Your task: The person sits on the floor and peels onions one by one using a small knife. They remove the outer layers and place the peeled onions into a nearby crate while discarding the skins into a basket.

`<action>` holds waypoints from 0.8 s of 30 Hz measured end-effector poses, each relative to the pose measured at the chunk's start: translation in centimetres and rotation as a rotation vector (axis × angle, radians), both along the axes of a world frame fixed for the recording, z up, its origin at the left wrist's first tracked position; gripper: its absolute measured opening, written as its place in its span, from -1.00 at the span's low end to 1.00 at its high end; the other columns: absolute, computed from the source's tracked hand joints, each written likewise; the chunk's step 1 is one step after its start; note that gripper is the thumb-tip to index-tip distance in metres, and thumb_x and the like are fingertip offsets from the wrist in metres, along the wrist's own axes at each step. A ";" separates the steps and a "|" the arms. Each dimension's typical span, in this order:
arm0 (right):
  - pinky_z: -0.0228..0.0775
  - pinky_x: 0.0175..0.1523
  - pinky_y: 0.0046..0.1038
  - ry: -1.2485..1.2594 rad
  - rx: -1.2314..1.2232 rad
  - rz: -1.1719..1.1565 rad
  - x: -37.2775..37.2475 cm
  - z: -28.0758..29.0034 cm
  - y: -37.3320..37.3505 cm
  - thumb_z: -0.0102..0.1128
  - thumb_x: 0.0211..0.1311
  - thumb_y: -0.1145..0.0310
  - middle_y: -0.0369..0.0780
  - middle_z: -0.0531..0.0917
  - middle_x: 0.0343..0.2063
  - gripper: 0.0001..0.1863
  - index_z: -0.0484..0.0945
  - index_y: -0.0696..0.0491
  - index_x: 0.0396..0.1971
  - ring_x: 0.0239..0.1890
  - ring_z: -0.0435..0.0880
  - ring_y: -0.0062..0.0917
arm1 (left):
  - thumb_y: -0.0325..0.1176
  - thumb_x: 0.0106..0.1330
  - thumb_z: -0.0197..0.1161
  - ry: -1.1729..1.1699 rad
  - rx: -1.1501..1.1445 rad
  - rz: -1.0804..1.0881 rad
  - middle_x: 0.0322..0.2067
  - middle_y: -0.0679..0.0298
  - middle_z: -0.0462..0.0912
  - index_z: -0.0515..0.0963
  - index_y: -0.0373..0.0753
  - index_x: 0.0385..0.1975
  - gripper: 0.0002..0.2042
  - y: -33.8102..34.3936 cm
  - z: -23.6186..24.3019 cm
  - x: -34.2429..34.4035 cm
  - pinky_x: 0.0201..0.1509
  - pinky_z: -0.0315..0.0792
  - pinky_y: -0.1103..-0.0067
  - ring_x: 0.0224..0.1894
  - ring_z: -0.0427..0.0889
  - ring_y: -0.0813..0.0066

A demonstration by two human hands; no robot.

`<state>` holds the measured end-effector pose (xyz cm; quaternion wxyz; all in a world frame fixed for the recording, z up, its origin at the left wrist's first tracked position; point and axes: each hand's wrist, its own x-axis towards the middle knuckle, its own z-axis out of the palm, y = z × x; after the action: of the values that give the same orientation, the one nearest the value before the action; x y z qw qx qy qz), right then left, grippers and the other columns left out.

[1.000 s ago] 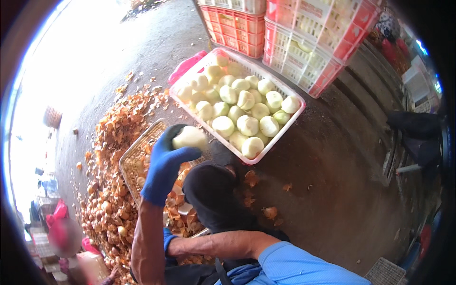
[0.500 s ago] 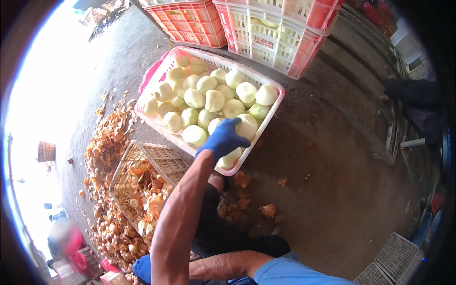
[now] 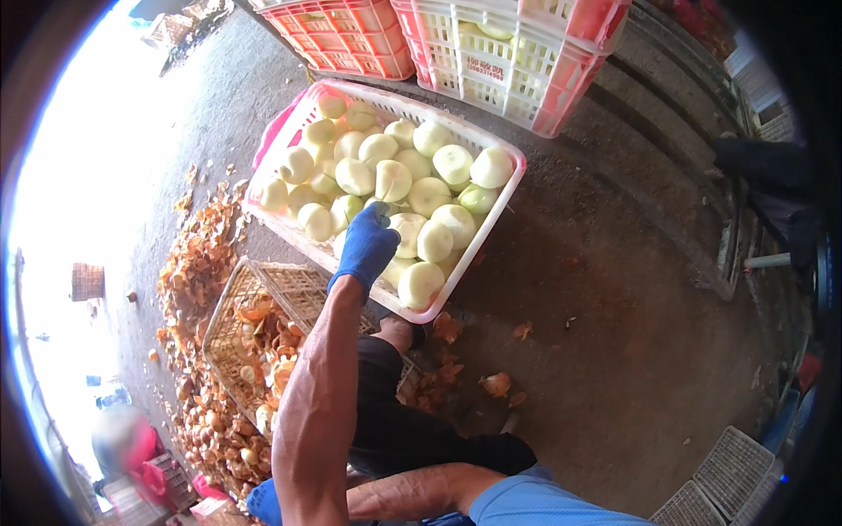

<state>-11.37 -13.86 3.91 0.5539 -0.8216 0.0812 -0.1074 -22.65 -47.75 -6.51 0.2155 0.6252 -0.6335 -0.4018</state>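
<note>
Peeled onions: smooth, pale green-white globes [image 3: 421,285], piled in the white-and-red slotted plastic crate [image 3: 503,195]; those by the near rim look likeliest to roll if jostled.
Left hand: the blue-gloved left hand [image 3: 366,250] is at the crate's near side, among the onions; its grip looks curled, no onion shows in it, and whether the hidden palm has hold of one cannot be told. A brush of the knuckles could bruise or shift the pile.
Right hand: the blue-gloved right hand [image 3: 263,502] is mostly covered by the left forearm; its grip cannot be judged. Crossed arms could bump each other.
Skin basket: the beige lattice plastic basket [image 3: 303,285], holding papery brown skins [image 3: 285,368], sits just beside the crate; an onion rolling off that side could drop among the scraps.
Foot: the dark-shod foot [image 3: 419,336] is close to the crate's near corner; a careless shift could knock it.
Floor: loose brown skins [image 3: 495,384] lie on the dark floor [image 3: 614,333] and might slip underfoot.
</note>
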 end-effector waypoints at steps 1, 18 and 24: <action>0.61 -0.18 -0.22 -0.001 0.005 -0.005 0.0 -0.1 -0.1 0.28 0.22 0.15 -0.16 0.79 -0.27 -0.74 0.76 -0.02 -0.24 -0.22 0.79 -0.33 | -0.44 0.08 0.26 -0.010 -0.020 -0.038 -0.10 -0.12 0.67 0.55 -0.38 0.10 -0.51 0.2 0.4 -0.3 0.11 0.51 0.38 -0.02 0.67 0.04; 0.61 -0.19 -0.21 -0.022 0.037 -0.014 0.7 0.0 -1.3 0.28 0.22 0.16 -0.16 0.78 -0.30 -0.76 0.75 -0.03 -0.26 -0.24 0.79 -0.31 | -0.40 0.01 0.51 -0.088 -0.216 -0.675 0.14 0.02 0.56 0.47 -0.17 0.25 -0.31 1.2 -0.7 -5.2 0.28 0.41 0.26 0.19 0.52 -0.05; 0.61 -0.20 -0.21 -0.018 0.045 -0.022 0.8 -0.1 -1.5 0.28 0.22 0.16 -0.16 0.78 -0.31 -0.77 0.75 -0.03 -0.27 -0.24 0.78 -0.31 | -0.45 -0.07 0.53 -0.182 -0.211 -0.752 0.13 -0.02 0.56 0.44 -0.17 0.30 -0.22 2.0 -2.1 -3.9 0.28 0.44 0.25 0.17 0.54 -0.06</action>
<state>-10.52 -15.41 3.82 0.5716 -0.8072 0.0876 -0.1190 -26.59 -45.73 -8.62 0.0593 0.3574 -0.8723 -0.3283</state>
